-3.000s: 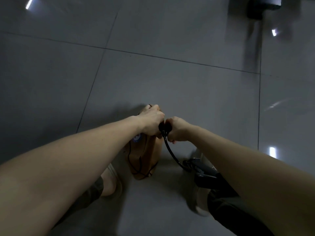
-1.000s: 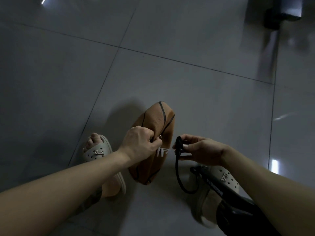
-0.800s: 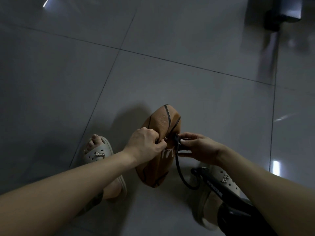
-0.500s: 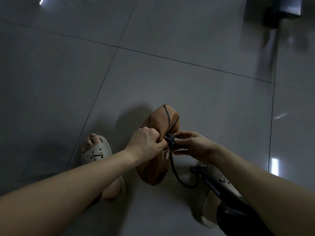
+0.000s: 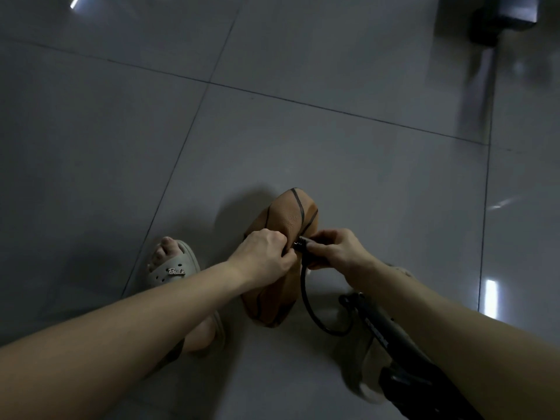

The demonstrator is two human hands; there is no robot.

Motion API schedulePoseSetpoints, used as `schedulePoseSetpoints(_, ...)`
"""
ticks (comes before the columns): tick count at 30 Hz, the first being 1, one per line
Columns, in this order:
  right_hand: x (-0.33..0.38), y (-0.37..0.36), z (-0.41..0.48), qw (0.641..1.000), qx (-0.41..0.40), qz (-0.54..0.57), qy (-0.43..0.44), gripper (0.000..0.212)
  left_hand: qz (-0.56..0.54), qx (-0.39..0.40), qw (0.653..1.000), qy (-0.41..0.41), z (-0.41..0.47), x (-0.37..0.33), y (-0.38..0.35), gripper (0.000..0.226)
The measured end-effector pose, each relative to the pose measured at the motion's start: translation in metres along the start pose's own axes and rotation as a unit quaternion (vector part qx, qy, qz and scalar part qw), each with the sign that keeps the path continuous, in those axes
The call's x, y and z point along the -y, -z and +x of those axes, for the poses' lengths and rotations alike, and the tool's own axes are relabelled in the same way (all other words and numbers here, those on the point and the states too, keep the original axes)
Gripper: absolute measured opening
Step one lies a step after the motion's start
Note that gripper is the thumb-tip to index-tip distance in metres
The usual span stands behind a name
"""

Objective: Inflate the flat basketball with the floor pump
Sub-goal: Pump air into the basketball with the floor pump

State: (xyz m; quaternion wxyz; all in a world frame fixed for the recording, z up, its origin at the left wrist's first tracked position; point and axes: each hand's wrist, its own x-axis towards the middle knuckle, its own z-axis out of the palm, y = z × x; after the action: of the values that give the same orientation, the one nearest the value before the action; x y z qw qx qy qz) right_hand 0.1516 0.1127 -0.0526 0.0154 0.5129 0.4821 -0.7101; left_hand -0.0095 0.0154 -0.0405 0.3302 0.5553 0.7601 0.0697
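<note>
Head view, single entry.

- Flat basketball (image 5: 288, 219): orange, collapsed and folded, standing on edge on the tiled floor (image 5: 333, 153), long axis running near to far, between the person's feet.
- Left hand (image 5: 263, 256): fingers curled, pinching a fold of the ball at mid-height, on its left side.
- Right hand (image 5: 336, 250): thumb and fingers pinching the hose nozzle (image 5: 300, 244), tip pointing left at the ball, touching or nearly touching it just beside the left fingertips. The valve is hidden; whether the needle is seated cannot be told in this dim light.
- Black hose (image 5: 309, 301): loops down and right to the floor pump (image 5: 381, 334), which leans near right under the right forearm.
- Beige sandal (image 5: 174, 268): near left, foot inside.
- Dark furniture base (image 5: 500, 16): far right, blurred.

Judgement: the right hand drives the push, leftward, across the ball's long axis.
</note>
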Motion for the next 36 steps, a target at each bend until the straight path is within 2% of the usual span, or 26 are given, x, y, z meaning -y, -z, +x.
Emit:
schedulePoseSetpoints(3, 0.002, 0.000, 0.001, 1.000, -0.002, -0.007, -0.002, 0.010, -0.020, 0.016, 1.000, 0.001, 0.001, 0.001, 0.000, 0.042)
schedulePoseSetpoints(7, 0.002, 0.003, 0.000, 0.999, 0.018, 0.004, -0.035, 0.017, -0.039, 0.000, 0.999, 0.025, 0.001, 0.000, -0.002, 0.045)
schedulePoseSetpoints(15, 0.010, 0.012, -0.004, 0.997, 0.039, -0.068, -0.021, 0.016, -0.047, -0.026, 0.996, 0.065, 0.002, -0.004, -0.002, 0.047)
schedulePoseSetpoints(21, 0.006, 0.002, -0.004, 0.993, 0.029, -0.115, 0.011, 0.010, -0.075, 0.022, 0.995, 0.064, 0.000, -0.004, 0.000, 0.045)
schedulePoseSetpoints(25, 0.009, -0.005, 0.001, 0.988, 0.007, -0.151, 0.003, 0.023, -0.098, 0.045, 0.992, 0.066, -0.002, -0.002, 0.000, 0.047)
schedulePoseSetpoints(29, 0.016, -0.007, 0.006, 0.989, -0.033, -0.143, -0.012, 0.049, -0.094, 0.056, 0.991, 0.074, -0.002, -0.004, 0.002, 0.045)
schedulePoseSetpoints(30, 0.019, -0.007, 0.007, 0.990, -0.030, -0.135, -0.015, 0.050, -0.089, 0.058, 0.992, 0.074, -0.002, -0.004, 0.003, 0.044)
schedulePoseSetpoints(33, 0.025, -0.007, 0.009, 0.992, -0.003, -0.123, -0.010, 0.029, -0.082, 0.059, 0.992, 0.072, 0.001, -0.004, 0.002, 0.045)
schedulePoseSetpoints(36, 0.030, -0.009, 0.012, 0.982, 0.010, -0.187, 0.017, 0.018, -0.093, 0.059, 0.991, 0.072, 0.002, -0.003, 0.002, 0.047)
